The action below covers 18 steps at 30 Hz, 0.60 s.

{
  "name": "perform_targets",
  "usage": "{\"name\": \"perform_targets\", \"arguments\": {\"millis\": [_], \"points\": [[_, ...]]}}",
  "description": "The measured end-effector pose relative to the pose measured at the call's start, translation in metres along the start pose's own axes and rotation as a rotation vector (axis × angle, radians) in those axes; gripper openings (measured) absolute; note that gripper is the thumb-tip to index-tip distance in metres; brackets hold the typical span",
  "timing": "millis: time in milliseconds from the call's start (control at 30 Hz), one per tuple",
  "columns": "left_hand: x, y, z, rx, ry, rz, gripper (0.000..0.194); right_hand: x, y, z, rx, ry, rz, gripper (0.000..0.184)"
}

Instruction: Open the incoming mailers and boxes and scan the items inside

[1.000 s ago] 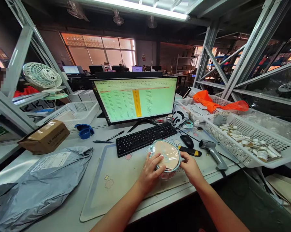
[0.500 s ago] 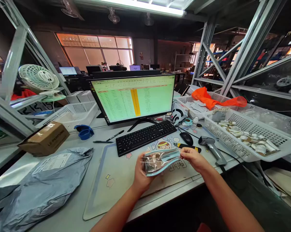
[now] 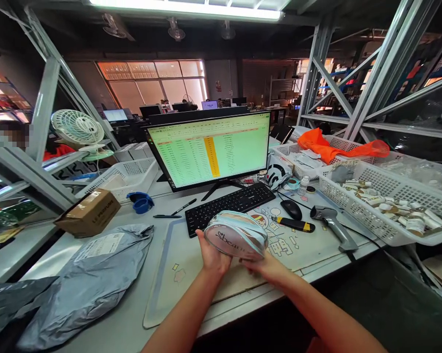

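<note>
Clear cosmetic pouch [image 3: 235, 238] found above the desk mat [image 3: 169, 289]. My left hand [image 3: 215, 257] grasps it from below; my right hand [image 3: 263, 267] curls at its lower edge, pinch unconfirmed. Light, even support seems advisable, to avoid creasing.

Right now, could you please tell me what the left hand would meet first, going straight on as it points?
The pouch, which the left hand is holding, comes first. Beyond it, the black keyboard looks next in line, though height and depth are hard to judge from this view.
</note>
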<state>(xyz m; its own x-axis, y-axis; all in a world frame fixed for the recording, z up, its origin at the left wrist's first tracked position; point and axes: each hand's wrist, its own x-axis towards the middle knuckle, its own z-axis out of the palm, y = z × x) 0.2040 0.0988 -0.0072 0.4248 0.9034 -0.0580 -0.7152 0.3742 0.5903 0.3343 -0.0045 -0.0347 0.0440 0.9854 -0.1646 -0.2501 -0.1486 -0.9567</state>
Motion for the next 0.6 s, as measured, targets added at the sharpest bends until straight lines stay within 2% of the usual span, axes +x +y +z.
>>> {"name": "perform_targets", "arguments": {"millis": [67, 133, 233, 300, 333, 400, 500, 533, 600], "points": [[0.004, 0.005, -0.004, 0.114, -0.057, 0.057, 0.067, -0.013, -0.009, -0.011, 0.015, 0.025, -0.020, 0.036], [0.006, 0.010, -0.006, 0.302, -0.178, 0.138, 0.056, -0.025, -0.016, -0.026, 0.119, -0.027, 0.025, 0.043], [0.000, 0.013, -0.005, 0.634, -0.523, 0.285, 0.064, -0.034, -0.018, -0.046, 0.309, -0.077, 0.107, 0.058], [-0.008, 0.010, -0.004, 0.786, -0.714, 0.346, 0.066, -0.036, -0.013, -0.057, 0.340, 0.007, 0.043, 0.053], [-0.012, 0.008, -0.004, 0.849, -0.766, 0.373, 0.065, -0.036, -0.009, -0.061, 0.329, 0.060, -0.007, 0.052], [-0.017, 0.002, -0.005, 0.972, -0.784, 0.435, 0.061, -0.039, -0.001, -0.068, 0.304, 0.146, -0.090, 0.059], [-0.015, -0.007, -0.011, 1.033, -0.668, 0.505, 0.045, -0.045, 0.011, -0.074, 0.262, 0.261, -0.145, 0.071], [-0.012, -0.010, -0.013, 1.014, -0.629, 0.486, 0.041, -0.047, 0.014, -0.076, 0.234, 0.300, -0.184, 0.073], [-0.006, -0.015, -0.017, 0.947, -0.601, 0.385, 0.050, -0.051, 0.019, -0.080, 0.141, 0.385, -0.297, 0.074]]}}
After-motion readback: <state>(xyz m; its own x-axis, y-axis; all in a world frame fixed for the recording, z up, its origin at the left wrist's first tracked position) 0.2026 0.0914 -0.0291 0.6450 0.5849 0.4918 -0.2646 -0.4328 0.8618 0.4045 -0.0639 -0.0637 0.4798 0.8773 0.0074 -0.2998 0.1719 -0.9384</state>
